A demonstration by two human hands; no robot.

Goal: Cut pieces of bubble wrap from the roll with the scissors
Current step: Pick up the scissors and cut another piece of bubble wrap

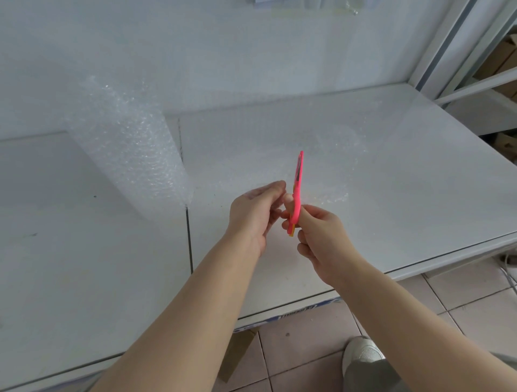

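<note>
White table (391, 179), tiled floor (307, 341), shoe (362, 353)

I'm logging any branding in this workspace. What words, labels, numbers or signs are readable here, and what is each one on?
Nothing here can be read with confidence.
Blue strip on the table's front edge: white lettering, too blurred and tilted to read.
Pink scissors, held in the right hand with the left hand beside them: no marking visible.
Bubble wrap roll: no label visible.
Papers at the top edge: cut off, unreadable.

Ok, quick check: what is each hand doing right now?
Left hand: fingers curled beside the pink scissors; whether it grips them cannot be told.
Right hand: closed on the scissors' handle.
</note>
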